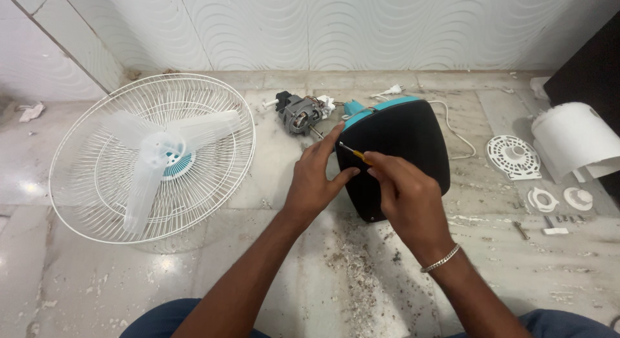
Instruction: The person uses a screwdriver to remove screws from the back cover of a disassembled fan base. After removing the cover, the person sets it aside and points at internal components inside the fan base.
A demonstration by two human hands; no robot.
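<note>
A black and teal fan base (403, 141) stands tilted on the floor in the middle. My left hand (316, 176) grips its left edge, thumb and fingers on the rim. My right hand (403, 189) holds a small screwdriver with a yellow handle (357, 154), its thin tip touching the base's upper left edge. Behind the base lies the bare fan motor (298, 113) with its shaft and wires.
A white wire fan guard (97, 183) with translucent blades (158, 154) lies at the left. At the right are a white motor cover (571, 137), a round vented plate (513, 156), white ring parts (541, 199), several screws (565, 218). A white cable and plug (394, 90) lie behind. Dust covers the near floor.
</note>
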